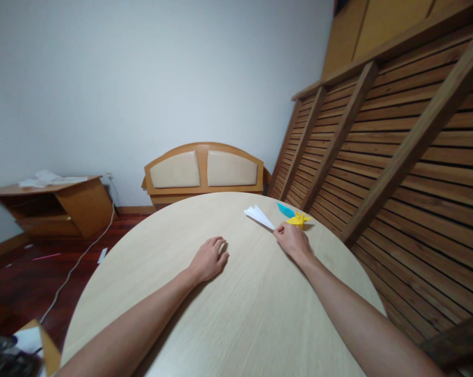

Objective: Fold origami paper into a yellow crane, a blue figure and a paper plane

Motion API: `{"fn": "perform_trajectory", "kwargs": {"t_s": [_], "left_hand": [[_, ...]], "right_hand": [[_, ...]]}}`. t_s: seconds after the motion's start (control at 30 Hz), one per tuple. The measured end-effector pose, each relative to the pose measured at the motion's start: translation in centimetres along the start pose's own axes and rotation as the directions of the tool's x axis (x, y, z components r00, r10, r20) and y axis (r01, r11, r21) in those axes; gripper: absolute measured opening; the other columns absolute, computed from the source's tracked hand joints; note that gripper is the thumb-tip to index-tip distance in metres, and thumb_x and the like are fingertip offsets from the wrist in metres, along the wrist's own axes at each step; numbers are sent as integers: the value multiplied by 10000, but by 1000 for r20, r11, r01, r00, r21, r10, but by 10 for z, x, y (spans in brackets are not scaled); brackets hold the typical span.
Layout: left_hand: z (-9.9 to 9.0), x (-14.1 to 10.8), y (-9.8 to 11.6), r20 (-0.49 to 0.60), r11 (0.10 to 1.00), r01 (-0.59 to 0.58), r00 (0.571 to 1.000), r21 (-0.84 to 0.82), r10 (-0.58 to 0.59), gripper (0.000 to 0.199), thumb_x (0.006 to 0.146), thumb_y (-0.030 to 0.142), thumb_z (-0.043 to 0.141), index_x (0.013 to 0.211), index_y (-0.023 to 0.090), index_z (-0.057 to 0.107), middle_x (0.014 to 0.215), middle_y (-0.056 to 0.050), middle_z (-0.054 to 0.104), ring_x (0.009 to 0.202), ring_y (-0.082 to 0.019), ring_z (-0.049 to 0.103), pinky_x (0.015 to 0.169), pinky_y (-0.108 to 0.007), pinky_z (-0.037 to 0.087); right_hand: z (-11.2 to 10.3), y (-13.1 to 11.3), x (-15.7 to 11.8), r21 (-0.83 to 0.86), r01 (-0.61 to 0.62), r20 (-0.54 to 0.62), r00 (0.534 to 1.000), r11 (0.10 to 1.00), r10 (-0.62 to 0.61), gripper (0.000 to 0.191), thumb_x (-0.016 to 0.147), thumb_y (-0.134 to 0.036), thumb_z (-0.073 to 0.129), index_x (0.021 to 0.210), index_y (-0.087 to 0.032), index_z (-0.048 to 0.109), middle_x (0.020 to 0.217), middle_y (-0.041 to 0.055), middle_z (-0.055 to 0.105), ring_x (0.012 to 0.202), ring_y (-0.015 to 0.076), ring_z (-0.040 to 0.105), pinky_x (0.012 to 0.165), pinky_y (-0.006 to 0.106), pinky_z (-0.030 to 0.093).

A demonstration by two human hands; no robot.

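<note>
My right hand (293, 240) is closed on the narrow end of a white paper plane (260, 217) at the far right part of the round table (236, 319). The plane's wider end points to the far left. Just beyond that hand sits a yellow folded-paper piece (297, 220), and a blue folded-paper piece (285, 210) lies behind it. Their lower parts are partly hidden by the hand. My left hand (210, 259) rests on the tabletop left of centre, fingers loosely curved and apart, with nothing in it.
A headboard (203, 168) stands beyond the table against the wall. Slatted wooden panels (362, 141) lean along the right side. On the left are a low cabinet (69, 209) with papers on top, a white cable (79, 260) on the floor and a cardboard box (50, 345).
</note>
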State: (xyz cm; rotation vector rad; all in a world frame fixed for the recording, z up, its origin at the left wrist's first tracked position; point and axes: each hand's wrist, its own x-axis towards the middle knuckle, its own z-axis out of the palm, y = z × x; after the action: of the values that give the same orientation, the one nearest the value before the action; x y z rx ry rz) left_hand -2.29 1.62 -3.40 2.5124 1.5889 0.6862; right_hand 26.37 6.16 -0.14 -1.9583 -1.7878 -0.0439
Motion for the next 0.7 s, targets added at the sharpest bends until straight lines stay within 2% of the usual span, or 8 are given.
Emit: {"fn": "perform_trajectory", "kwargs": {"t_s": [0.3,0.7], "left_hand": [[-1,-1,2,8,1000,-8,1000,-5,8,342,939,362,436,1186,185,593,1344,-130,560,1242,-243,527,1098,-435,430],[-2,-1,3,43,1000,12,999,7,-13,368,947,385,409,1198,191,595,1366,-119,545,1275,-256,506,1122,-438,412]], "right_hand": [[-2,6,3,-126,-93,82,991,988,104,274,883,-241,502,900,-150,760,928,196,729,881,319,697,714,370,481],[1,12,7,-149,-132,94,985,980,147,305,897,-272,491,959,-116,745,962,221,716,932,327,687,745,387,490]]}}
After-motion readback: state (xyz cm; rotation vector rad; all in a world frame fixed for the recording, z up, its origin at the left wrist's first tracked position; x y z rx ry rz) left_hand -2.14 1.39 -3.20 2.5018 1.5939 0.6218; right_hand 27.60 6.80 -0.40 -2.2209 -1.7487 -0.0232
